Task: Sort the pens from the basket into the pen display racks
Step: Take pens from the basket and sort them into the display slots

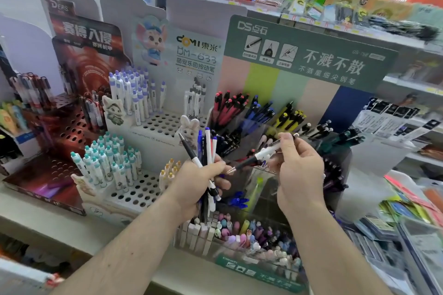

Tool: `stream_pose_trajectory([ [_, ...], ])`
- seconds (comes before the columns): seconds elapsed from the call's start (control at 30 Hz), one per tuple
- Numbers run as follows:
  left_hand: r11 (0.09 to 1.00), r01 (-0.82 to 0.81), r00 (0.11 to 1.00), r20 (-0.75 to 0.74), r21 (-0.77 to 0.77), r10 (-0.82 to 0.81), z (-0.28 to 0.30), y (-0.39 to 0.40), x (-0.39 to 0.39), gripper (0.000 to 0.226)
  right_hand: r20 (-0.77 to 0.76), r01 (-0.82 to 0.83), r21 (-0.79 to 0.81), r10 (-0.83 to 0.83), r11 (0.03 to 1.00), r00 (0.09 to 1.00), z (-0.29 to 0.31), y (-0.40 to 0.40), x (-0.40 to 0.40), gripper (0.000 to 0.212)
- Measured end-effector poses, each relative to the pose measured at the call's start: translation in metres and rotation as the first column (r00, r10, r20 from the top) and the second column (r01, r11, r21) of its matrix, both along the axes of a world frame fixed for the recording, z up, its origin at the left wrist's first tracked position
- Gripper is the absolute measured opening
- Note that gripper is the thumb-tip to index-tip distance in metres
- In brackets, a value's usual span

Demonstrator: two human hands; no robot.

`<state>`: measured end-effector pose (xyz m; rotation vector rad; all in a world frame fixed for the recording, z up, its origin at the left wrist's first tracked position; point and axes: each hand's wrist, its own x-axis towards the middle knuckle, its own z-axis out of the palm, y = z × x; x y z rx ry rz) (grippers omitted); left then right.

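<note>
A shop aisle with stocked shelves runs across the background, and a pale grey shelf (36, 213) in front carries a row of cardboard pen display racks.

From the head camera, a dark red rack with a punched hole grid (62, 131) stands at the shelf's left end, with a few dark pens upright in it. Just to its right a white stepped rack with round holes (153, 126) holds white pens with lilac caps on its upper tier and white pens with teal caps (105, 162) on its lower tier, near the shelf's front edge. A green-headed rack with clear plastic compartments (309, 54) stands to the right of that; its upper compartments hold red, blue and yellow pens leaning backwards, and its front compartment, at the shelf's front edge, holds pastel pens (239, 232).

The left hand (201, 182) is raised in front of the white and green racks, fingers curled round a fanned bunch of mixed white, blue and black pens (207, 150), which stand roughly upright with their tips below the fist. The right hand (299, 165) is level with it, just to the right, pinching one black-and-white pen with a metal tip (259, 155) between thumb and fingertips. This pen lies nearly level, tilted, its tip pointing at the left hand. The basket is not in view.
</note>
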<state>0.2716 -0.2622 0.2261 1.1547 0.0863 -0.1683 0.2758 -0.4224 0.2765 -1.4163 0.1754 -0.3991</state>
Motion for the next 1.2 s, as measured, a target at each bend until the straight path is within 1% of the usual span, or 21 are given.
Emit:
stream_pose_trajectory([
  [0.07, 0.999, 0.049, 0.999, -0.003, -0.023, -0.049, -0.001, -0.003, -0.001, 0.008, 0.003, 0.037, 0.117, -0.037, 0.992, 0.999, 0.001, -0.007, -0.006, 0.023],
  [0.17, 0.980, 0.166, 0.986, 0.006, -0.109, -0.166, 0.000, -0.012, -0.004, 0.022, -0.023, 0.075, 0.212, -0.072, 0.974, 0.997, -0.004, -0.014, -0.011, 0.021],
  [0.2, 0.968, 0.203, 0.979, 0.020, -0.146, -0.203, 0.000, -0.015, -0.004, 0.019, -0.035, 0.086, 0.234, -0.080, 0.968, 0.996, -0.006, -0.017, -0.012, 0.021],
  [0.27, 0.941, 0.260, 0.966, 0.052, -0.218, -0.255, 0.000, -0.021, -0.005, 0.003, -0.060, 0.106, 0.271, -0.093, 0.957, 0.994, -0.009, -0.021, -0.014, 0.018],
  [0.3, 0.929, 0.277, 0.961, 0.062, -0.244, -0.270, -0.001, -0.023, -0.004, 0.007, -0.073, 0.119, 0.288, -0.102, 0.950, 0.992, -0.011, -0.023, -0.015, 0.014],
  [0.37, 0.913, 0.295, 0.955, 0.069, -0.282, -0.287, -0.001, -0.029, -0.005, 0.012, -0.099, 0.145, 0.321, -0.119, 0.936, 0.988, -0.013, -0.027, -0.016, 0.011],
  [0.5, 0.875, 0.304, 0.952, 0.095, -0.378, -0.290, 0.003, -0.043, -0.003, 0.008, -0.185, 0.160, 0.359, -0.098, 0.920, 0.978, -0.017, -0.034, -0.019, 0.010],
  [0.6, 0.865, 0.298, 0.954, 0.120, -0.405, -0.273, 0.007, -0.052, 0.003, 0.008, -0.239, 0.187, 0.356, -0.104, 0.916, 0.965, -0.016, -0.042, -0.020, 0.009],
  [0.7, 0.859, 0.303, 0.953, 0.132, -0.412, -0.273, 0.013, -0.057, 0.009, 0.013, -0.231, 0.211, 0.385, -0.127, 0.899, 0.965, -0.011, -0.050, -0.017, 0.010],
  [0.77, 0.856, 0.309, 0.951, 0.145, -0.415, -0.273, 0.018, -0.061, 0.012, 0.018, -0.206, 0.216, 0.411, -0.141, 0.886, 0.968, -0.005, -0.054, -0.015, 0.014],
  [0.83, 0.855, 0.295, 0.955, 0.139, -0.426, -0.260, 0.022, -0.067, 0.016, 0.011, -0.177, 0.220, 0.426, -0.158, 0.878, 0.972, -0.001, -0.058, -0.013, 0.018],
  [0.93, 0.861, 0.277, 0.961, 0.111, -0.427, -0.254, 0.028, -0.071, 0.022, 0.010, -0.134, 0.235, 0.446, -0.194, 0.864, 0.972, 0.009, -0.064, -0.010, 0.021],
  [1.0, 0.876, 0.282, 0.959, 0.106, -0.391, -0.262, 0.029, -0.071, 0.026, 0.010, -0.082, 0.279, 0.461, -0.273, 0.843, 0.959, 0.022, -0.072, -0.007, 0.023],
  [1.03, 0.884, 0.286, 0.958, 0.107, -0.370, -0.266, 0.029, -0.071, 0.028, 0.011, -0.034, 0.320, 0.444, -0.341, 0.837, 0.939, 0.030, -0.078, -0.005, 0.023],
  [1.07, 0.894, 0.287, 0.958, 0.111, -0.345, -0.265, 0.029, -0.070, 0.030, 0.014, 0.032, 0.372, 0.398, -0.418, 0.839, 0.908, 0.037, -0.084, -0.003, 0.023],
  [1.13, 0.912, 0.286, 0.957, 0.128, -0.293, -0.259, 0.028, -0.069, 0.034, 0.016, 0.200, 0.487, 0.253, -0.537, 0.836, 0.819, 0.050, -0.095, 0.004, 0.023],
  [1.2, 0.921, 0.285, 0.956, 0.144, -0.267, -0.255, 0.029, -0.069, 0.037, 0.015, 0.353, 0.587, 0.076, -0.572, 0.806, 0.741, 0.056, -0.104, 0.017, 0.022],
])
